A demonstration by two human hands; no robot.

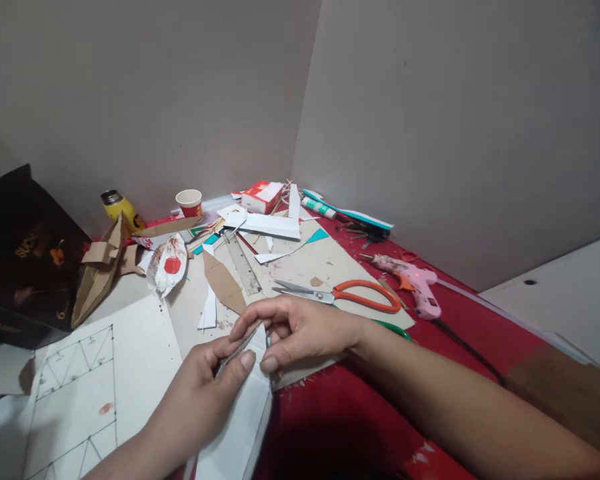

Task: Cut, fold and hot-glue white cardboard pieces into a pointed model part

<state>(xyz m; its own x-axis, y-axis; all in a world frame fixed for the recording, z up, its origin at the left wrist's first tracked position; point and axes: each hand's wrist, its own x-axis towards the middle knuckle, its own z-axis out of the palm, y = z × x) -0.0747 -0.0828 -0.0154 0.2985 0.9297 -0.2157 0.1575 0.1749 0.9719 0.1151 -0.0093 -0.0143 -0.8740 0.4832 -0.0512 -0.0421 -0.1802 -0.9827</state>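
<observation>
A long white folded cardboard piece [237, 427] with a pointed tip is held low in front of me, over the table's near edge. My left hand [207, 383] grips its left side, the thumb lying flat on the white face. At the tip, my right hand [300, 333] pinches the cardboard between thumb and fingers. Part of the far side is hidden behind my fingers. Just beyond my right hand lie scissors with orange handles [367, 295], their blades pointing left. A brown cardboard leaf shape [225, 280] rests past my left hand.
A pink glue gun [415, 283] with its cord lies on the red tabletop [480, 327] at right. Behind are a clear ruler [243, 263], paper scraps, a paper cup [189, 202] and a yellow bottle [123, 210]. At left stand a black box [25, 253] and a drawn sheet [145, 360].
</observation>
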